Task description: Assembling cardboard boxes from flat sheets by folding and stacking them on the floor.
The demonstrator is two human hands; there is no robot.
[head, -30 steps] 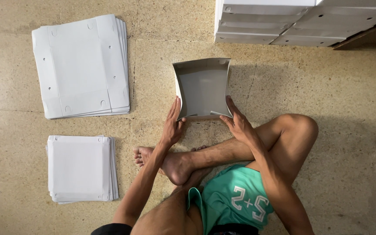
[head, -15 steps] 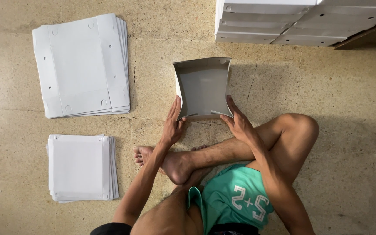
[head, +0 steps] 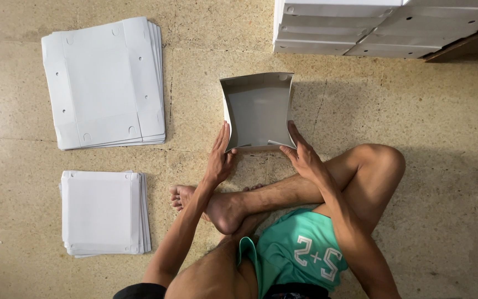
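A half-folded grey-white cardboard box (head: 256,108) stands on the floor in front of my crossed legs, its side walls raised. My left hand (head: 219,158) presses flat against the box's near left wall. My right hand (head: 301,152) holds the near right corner, fingers along the wall. Both hands grip the near end of the box.
A stack of large flat cardboard blanks (head: 103,83) lies at the far left, a smaller stack of flat sheets (head: 103,213) nearer left. Finished white boxes (head: 372,27) are piled at the top right. The floor is speckled stone tile.
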